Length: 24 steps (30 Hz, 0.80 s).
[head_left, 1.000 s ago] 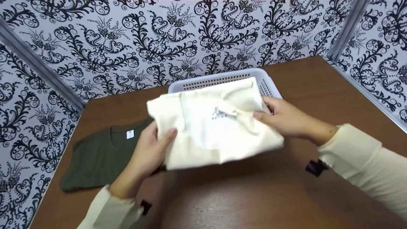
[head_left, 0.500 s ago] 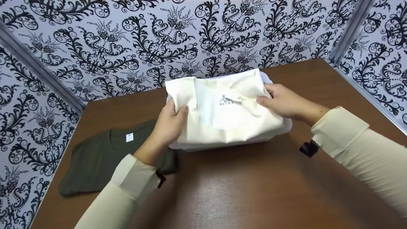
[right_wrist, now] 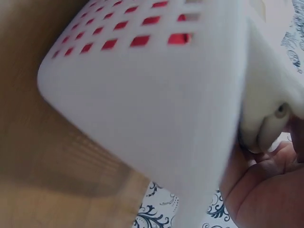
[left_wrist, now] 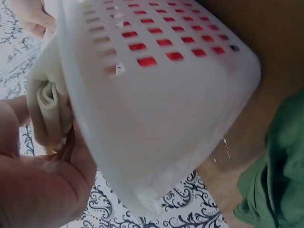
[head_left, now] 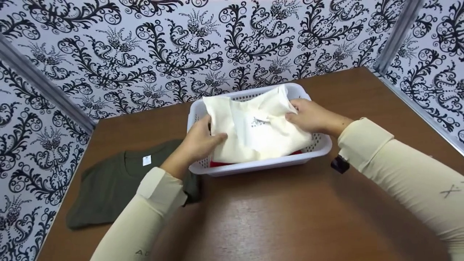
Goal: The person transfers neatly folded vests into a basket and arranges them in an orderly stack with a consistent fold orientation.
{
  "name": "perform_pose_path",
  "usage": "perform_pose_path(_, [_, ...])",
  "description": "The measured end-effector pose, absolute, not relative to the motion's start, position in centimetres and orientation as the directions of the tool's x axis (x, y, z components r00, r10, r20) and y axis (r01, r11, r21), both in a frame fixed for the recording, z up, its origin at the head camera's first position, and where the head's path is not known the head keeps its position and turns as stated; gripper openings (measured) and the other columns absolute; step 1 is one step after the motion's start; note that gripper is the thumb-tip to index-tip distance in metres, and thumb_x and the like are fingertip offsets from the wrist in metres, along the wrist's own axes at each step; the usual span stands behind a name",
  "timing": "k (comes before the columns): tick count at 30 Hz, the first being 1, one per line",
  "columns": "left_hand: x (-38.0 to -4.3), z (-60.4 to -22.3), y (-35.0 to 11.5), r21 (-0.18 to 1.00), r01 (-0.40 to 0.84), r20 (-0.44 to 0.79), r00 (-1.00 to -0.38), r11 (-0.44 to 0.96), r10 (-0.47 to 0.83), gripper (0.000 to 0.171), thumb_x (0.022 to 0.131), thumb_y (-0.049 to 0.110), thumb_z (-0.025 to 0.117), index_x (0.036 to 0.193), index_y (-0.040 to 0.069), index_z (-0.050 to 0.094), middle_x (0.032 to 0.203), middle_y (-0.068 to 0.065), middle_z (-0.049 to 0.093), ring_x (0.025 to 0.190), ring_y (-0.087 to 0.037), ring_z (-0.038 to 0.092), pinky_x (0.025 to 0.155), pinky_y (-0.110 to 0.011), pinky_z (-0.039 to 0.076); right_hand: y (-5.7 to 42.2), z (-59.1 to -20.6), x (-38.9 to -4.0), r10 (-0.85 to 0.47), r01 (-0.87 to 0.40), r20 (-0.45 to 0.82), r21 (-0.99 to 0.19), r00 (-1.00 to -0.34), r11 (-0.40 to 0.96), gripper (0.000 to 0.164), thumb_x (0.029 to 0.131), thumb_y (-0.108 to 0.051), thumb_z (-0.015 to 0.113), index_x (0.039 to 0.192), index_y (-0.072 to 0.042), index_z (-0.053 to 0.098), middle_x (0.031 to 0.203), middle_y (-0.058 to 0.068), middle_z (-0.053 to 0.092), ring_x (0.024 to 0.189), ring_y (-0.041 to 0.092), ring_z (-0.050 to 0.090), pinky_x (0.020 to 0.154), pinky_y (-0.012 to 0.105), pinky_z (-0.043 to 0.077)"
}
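A folded cream T-shirt with a dark printed neck label lies inside the white plastic basket, over something red. My left hand grips its left edge, thumb on top and fingers beneath. The opposite edge is pinched by my right hand, again thumb uppermost. In the left wrist view the rolled cream fabric sits in the left hand beside the basket wall. The right wrist view has the right hand under the shirt's edge.
A folded dark green T-shirt with a white neck label lies on the brown table, left of the basket. Patterned wall panels enclose the table at the back and sides.
Both hands have carried the cream shirt away from me over the basket, then lowered it inside. The basket's near rim and the red item have come into view. The green shirt stays put.
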<state>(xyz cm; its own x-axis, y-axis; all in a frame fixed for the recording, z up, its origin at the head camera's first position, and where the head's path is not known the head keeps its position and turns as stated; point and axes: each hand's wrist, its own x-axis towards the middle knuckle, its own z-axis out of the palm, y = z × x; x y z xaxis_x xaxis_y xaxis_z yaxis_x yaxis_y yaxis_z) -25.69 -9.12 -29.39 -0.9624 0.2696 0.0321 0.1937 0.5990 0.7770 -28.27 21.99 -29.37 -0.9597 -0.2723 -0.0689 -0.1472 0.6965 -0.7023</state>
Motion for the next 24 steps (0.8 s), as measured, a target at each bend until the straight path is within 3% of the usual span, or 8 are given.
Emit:
perform_pose_path(7, [-27.0,-29.9,-9.6,0.761,0.157,0.018,-0.975,0.629,0.222,0.042,0.087,0.007,0.069,0.126,-0.002,0.055,0.118,-0.021,0.066,0.104,-0.031,0.067,0.086,-0.038,0.059,21.7,-30.1,-29.0,-0.299,-0.166,-0.083,-0.677,-0.951,0.717,0.038,0.096,-0.008,0.051,0.132,0.004,0.056,0.128,0.028,0.061,0.104,0.035,0.061,0.093,0.048,0.051])
perform_pose_path(20, [-27.7,-31.6,-9.6,0.693,0.155,-0.028,-0.970,0.704,0.241,0.031,0.086,0.009,0.071,0.114,0.000,0.063,0.107,-0.017,0.071,0.092,-0.022,0.065,0.083,-0.035,0.058,20.8,-32.2,-29.8,-0.307,-0.181,-0.143,-0.553,-0.941,0.814,0.032,0.096,-0.011,0.053,0.125,0.001,0.060,0.116,0.025,0.065,0.095,0.033,0.062,0.079,0.042,0.054])
perform_pose_path(24, [-27.8,-31.9,-9.3,0.640,0.174,-0.033,-0.967,0.748,0.253,0.028,0.086,0.010,0.072,0.111,0.000,0.062,0.107,-0.017,0.070,0.094,-0.024,0.064,0.087,-0.037,0.056,20.5,-32.4,-29.7,-0.296,-0.190,-0.138,-0.506,-0.945,0.842,0.028,0.096,-0.012,0.055,0.120,0.001,0.059,0.113,0.024,0.065,0.096,0.033,0.061,0.082,0.044,0.053])
